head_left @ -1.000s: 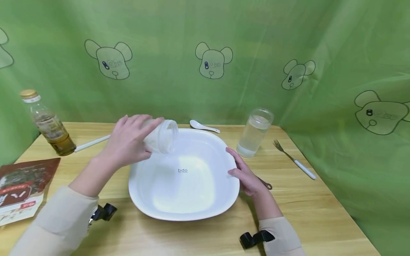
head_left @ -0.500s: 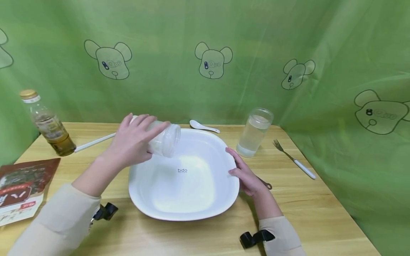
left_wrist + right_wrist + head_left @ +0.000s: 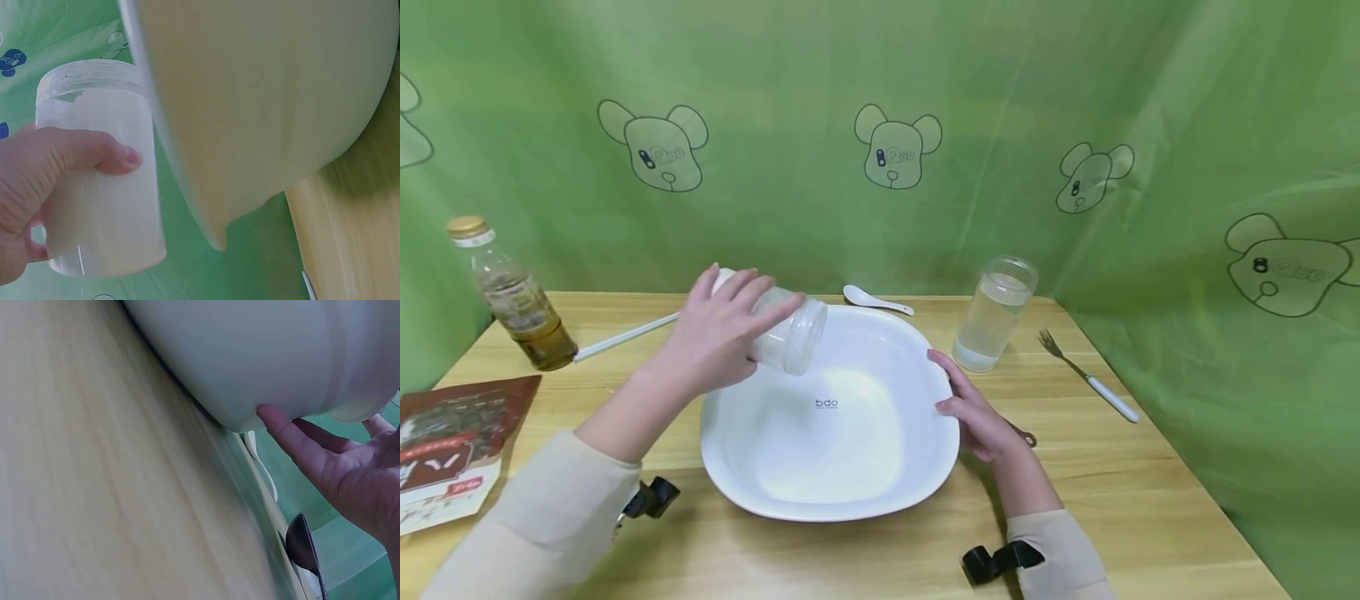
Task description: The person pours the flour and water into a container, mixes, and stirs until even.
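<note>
My left hand [image 3: 718, 333] grips a clear jar [image 3: 790, 333] with whitish contents. The jar is tilted, its mouth pointing right and downward over the left back part of a white basin [image 3: 827, 450]. In the left wrist view the thumb lies across the jar [image 3: 106, 219], beside the basin's outer wall [image 3: 262, 112]. My right hand [image 3: 977, 417] holds the basin's right rim, thumb on the inner side and fingers outside. From the right wrist, fingertips of that hand [image 3: 350, 456] touch the outer wall of the basin [image 3: 250, 356].
Behind the basin lies a white spoon [image 3: 876, 300]. A glass of cloudy liquid [image 3: 995, 321] and a fork [image 3: 1086, 375] are to the right. A dark ladle [image 3: 301, 544] lies beyond the right hand. Leftward are a capped bottle [image 3: 516, 296], a white stick [image 3: 625, 337] and a brown packet [image 3: 460, 450].
The left hand and jar have shifted a little right and down, and the jar's mouth dips lower over the basin. My right hand keeps its hold on the rim.
</note>
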`<state>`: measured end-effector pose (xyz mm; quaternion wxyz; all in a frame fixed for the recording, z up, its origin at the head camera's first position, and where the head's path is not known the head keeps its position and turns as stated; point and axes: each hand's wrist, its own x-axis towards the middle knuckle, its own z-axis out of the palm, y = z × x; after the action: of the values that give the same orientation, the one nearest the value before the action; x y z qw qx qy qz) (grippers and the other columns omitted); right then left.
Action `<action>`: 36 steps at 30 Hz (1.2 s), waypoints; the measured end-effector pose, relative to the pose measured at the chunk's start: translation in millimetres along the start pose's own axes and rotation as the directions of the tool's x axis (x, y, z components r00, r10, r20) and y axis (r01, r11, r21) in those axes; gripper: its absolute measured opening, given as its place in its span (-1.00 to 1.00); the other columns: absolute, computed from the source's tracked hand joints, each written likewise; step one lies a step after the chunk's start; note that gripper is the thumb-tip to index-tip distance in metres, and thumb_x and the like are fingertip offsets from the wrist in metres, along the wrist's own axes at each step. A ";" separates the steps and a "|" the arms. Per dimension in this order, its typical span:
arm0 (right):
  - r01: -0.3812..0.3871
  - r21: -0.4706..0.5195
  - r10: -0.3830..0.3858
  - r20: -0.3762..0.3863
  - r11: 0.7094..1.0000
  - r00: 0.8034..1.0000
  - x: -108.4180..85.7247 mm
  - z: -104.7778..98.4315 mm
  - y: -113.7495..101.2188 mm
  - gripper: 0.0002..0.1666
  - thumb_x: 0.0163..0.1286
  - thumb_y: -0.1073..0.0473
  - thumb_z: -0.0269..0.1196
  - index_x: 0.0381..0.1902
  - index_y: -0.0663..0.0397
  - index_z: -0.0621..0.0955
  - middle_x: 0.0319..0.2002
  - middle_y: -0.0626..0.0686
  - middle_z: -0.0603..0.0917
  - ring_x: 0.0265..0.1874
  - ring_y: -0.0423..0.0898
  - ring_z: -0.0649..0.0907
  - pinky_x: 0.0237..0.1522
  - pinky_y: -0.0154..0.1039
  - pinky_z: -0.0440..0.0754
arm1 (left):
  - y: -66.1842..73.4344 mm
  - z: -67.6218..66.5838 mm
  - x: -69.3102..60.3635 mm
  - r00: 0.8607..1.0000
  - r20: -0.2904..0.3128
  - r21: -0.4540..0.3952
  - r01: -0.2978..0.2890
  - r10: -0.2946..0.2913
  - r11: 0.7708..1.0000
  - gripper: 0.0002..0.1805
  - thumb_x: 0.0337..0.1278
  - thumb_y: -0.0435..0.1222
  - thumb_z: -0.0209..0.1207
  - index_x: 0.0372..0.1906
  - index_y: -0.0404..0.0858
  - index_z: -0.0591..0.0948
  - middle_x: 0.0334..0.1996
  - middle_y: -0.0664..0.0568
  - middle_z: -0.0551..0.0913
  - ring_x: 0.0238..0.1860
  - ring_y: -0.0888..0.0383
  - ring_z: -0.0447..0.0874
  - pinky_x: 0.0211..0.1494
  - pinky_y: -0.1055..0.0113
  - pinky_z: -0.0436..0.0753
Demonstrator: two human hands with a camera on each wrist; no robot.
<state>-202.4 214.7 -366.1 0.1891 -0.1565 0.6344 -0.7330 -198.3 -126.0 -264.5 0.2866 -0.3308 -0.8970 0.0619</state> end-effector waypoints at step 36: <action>-0.012 -0.001 0.012 -0.010 1.000 1.000 -0.6 1.9 -1.7 -0.14 0.06 0.40 -0.07 0.31 -0.17 -0.04 0.19 0.22 0.04 -0.20 0.11 0.48 -0.40 0.03 0.56 | 1.8 4.6 1.0 0.996 -0.010 0.084 -0.086 0.087 0.993 -0.11 -0.55 -0.32 0.33 0.17 0.07 0.29 0.03 -0.19 0.33 0.10 -0.18 0.17 0.17 -0.20 -0.08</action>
<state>-201.1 213.6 -364.1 0.1901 -0.1492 0.6366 -0.7324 -200.5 -123.7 -268.3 0.3035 -0.3575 -0.8764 0.1096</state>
